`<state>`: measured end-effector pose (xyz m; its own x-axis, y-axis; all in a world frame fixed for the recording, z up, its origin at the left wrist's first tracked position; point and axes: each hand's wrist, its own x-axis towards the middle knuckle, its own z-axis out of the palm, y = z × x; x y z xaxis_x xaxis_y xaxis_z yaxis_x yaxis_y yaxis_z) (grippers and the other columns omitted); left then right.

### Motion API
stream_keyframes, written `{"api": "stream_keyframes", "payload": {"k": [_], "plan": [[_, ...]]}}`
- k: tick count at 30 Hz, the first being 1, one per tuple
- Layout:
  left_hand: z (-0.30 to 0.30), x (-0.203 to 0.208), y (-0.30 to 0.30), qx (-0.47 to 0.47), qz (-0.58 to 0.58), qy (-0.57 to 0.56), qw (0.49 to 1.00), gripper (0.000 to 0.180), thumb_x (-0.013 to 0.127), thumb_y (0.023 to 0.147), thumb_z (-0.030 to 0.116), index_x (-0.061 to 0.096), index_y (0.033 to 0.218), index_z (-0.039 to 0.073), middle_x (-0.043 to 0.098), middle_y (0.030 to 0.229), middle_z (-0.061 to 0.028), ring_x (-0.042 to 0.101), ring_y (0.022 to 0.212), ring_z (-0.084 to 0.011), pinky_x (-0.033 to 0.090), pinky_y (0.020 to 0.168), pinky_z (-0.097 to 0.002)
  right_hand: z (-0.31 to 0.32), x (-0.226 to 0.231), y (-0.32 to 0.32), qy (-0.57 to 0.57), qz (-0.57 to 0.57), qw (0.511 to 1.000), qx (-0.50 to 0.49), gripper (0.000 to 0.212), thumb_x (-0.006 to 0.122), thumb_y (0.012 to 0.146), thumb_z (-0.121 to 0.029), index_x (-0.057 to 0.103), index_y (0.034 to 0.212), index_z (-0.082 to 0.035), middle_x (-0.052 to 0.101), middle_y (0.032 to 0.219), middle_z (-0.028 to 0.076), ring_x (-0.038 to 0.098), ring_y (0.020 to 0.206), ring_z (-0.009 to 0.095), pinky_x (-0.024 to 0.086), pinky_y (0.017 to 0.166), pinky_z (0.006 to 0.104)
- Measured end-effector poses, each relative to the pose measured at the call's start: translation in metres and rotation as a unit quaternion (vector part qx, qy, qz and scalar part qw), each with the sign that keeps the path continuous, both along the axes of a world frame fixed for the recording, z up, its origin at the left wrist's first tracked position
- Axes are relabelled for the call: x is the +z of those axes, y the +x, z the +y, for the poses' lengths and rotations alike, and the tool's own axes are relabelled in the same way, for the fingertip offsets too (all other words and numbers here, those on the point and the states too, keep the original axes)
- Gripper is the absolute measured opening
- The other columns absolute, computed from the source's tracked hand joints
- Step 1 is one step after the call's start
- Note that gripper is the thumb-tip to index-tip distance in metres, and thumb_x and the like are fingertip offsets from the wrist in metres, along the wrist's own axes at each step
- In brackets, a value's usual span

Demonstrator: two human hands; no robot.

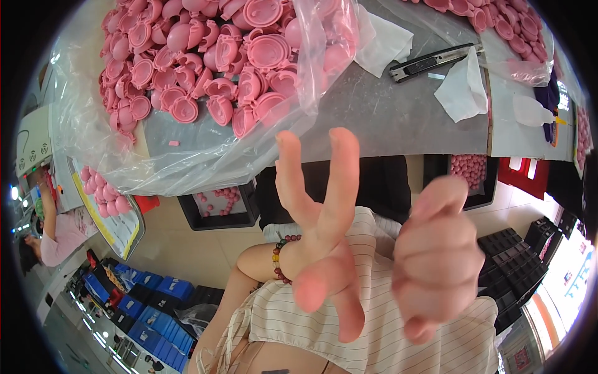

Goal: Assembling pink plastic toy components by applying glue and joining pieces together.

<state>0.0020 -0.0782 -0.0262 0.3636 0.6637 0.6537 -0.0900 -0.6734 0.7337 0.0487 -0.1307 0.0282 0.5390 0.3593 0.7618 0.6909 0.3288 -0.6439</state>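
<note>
My left hand (327, 240) is raised before my body, below the table's front edge, its fingers apart and nothing in it. Beside it, my right hand (438, 262) is curled into a fist, slightly blurred, with no object showing. Neither hand touches anything on the grey table (386, 118). Beyond the left hand, many round, hinged pink plastic parts (187, 68) lie heaped on a clear plastic bag (205, 165). A black utility knife (433, 62) rests farther back, between two white paper pieces, one of them a crumpled sheet (464, 90).
Under the table edge stand a black tray (240, 221) at left and a bin of pink balls (468, 168) at right. Blue bins (149, 311) and stacked black trays (514, 265) are on the floor. At far left, a person (65, 237) in pink works. More pink parts (511, 31) lie back right.
</note>
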Motion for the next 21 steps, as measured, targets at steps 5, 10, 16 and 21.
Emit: {"api": "stream_keyframes", "payload": {"k": [5, 10, 16, 21], "plan": [[-0.009, 0.008, 0.009, 0.053, 0.013, -0.034, 0.998, 0.045, 0.017, 0.085, 0.014, 0.012, 0.129, 0.008, 0.054, 0.109, -0.0173, 0.048, 0.105, -0.0323, 0.030, 0.094, -0.0398, 0.008, 0.001, -0.008, -0.021, -0.041, 0.997, 0.058, 0.042, 0.041, 0.082, -0.028, 0.039, 0.045, -0.008, 0.022, 0.038, -0.003, 0.029, 0.034, 0.011, 0.044, 0.064, 0.0405], [-0.024, 0.032, 0.009, 0.076, 0.094, -0.127, 0.985, 0.043, 0.017, 0.086, 0.008, 0.010, 0.127, 0.005, 0.057, 0.105, -0.0173, 0.048, 0.105, -0.0372, 0.030, 0.094, -0.0406, 0.014, 0.006, -0.009, -0.029, -0.029, 0.998, 0.046, 0.029, 0.049, 0.061, -0.010, 0.028, 0.041, -0.007, 0.020, 0.043, -0.001, 0.019, 0.037, 0.012, 0.048, 0.070, 0.0476], [-0.008, 0.031, 0.002, -0.028, 0.062, -0.080, 0.994, 0.044, 0.015, 0.086, 0.014, 0.005, 0.126, 0.002, 0.055, 0.105, -0.0213, 0.047, 0.103, -0.0410, 0.027, 0.096, -0.0399, 0.013, 0.003, -0.014, -0.035, -0.027, 0.999, 0.014, 0.029, 0.049, 0.061, -0.010, 0.029, 0.041, -0.006, 0.020, 0.043, 0.000, 0.019, 0.037, 0.011, 0.048, 0.069, 0.0465], [-0.019, 0.034, 0.007, 0.007, 0.038, -0.125, 0.991, 0.041, 0.014, 0.084, 0.013, 0.005, 0.121, -0.002, 0.056, 0.103, -0.0213, 0.050, 0.098, -0.0419, 0.030, 0.094, -0.0415, 0.014, 0.004, -0.015, -0.026, -0.022, 0.999, -0.001, 0.028, 0.049, 0.060, -0.011, 0.028, 0.041, -0.006, 0.020, 0.043, -0.001, 0.019, 0.037, 0.011, 0.048, 0.068, 0.0455]]}}
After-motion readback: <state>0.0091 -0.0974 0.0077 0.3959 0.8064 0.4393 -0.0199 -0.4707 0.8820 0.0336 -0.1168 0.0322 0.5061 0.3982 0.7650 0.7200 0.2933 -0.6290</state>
